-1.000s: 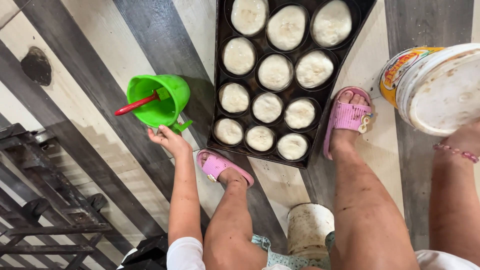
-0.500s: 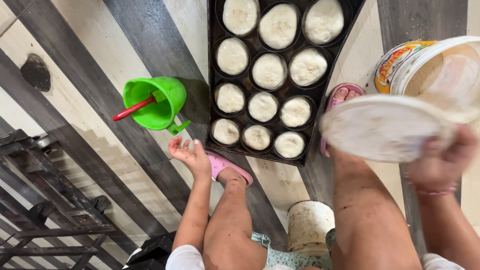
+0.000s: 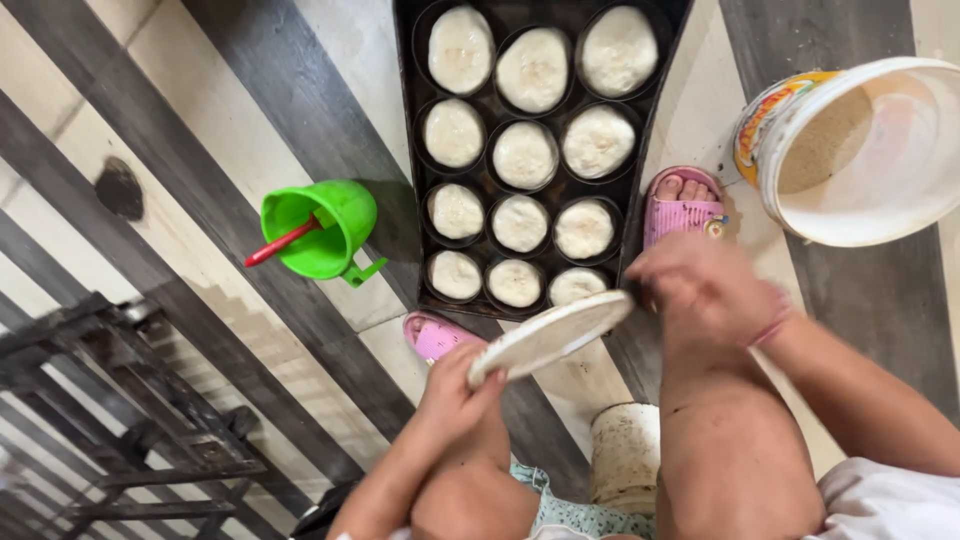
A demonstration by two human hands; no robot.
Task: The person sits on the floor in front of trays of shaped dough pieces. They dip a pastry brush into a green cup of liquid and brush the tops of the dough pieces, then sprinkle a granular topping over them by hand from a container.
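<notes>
A round white lid (image 3: 550, 335) is tilted above my knees, over the near end of a dark baking tray (image 3: 410, 150). My left hand (image 3: 455, 395) grips the lid's near edge from below. My right hand (image 3: 700, 290) is blurred and touches the lid's far edge. The tray lies on the striped floor and holds several round tins of pale dough (image 3: 525, 155). At the right stands an uncovered white bucket (image 3: 860, 150) with a tan powder inside.
A green plastic mug (image 3: 320, 230) with a red-handled tool in it stands left of the tray. My feet wear pink sandals (image 3: 680, 210). A small white container (image 3: 625, 455) sits between my legs. A black metal rack (image 3: 110, 400) fills the lower left.
My left hand left the green mug and took hold of the lid. My right hand lifted the lid off the bucket and carried it left, in front of me.
</notes>
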